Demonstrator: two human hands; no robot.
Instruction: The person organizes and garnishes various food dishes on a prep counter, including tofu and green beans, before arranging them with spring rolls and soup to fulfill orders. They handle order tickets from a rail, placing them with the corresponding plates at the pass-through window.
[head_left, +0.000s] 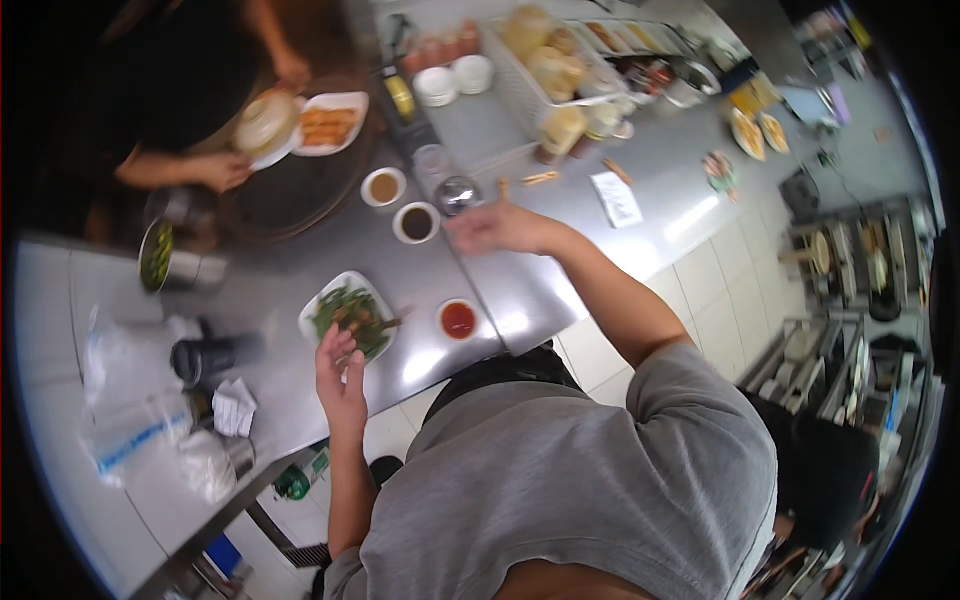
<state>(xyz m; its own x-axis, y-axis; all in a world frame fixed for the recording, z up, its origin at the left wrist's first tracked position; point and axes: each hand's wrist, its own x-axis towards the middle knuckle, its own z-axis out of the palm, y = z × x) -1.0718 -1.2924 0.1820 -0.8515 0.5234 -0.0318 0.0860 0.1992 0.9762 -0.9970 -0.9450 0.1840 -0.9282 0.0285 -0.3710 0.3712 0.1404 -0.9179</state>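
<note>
Fingers released: left hand (340,380) at greens plate (322,300) edge; right hand (495,228) beside dark-sauce bowl (416,222)

Right hand (497,229) is motion-blurred; its fingers cannot be told apart.

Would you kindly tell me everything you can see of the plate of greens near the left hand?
The plate of greens is white, roughly square with rounded corners, and looks like ceramic or melamine. It lies flat on the steel counter, heaped with dark green vegetables and some brownish pieces. The left hand is open at its near edge, fingertips over or touching the rim; which, I cannot tell. A small dish of red sauce sits apart to its right.
</note>
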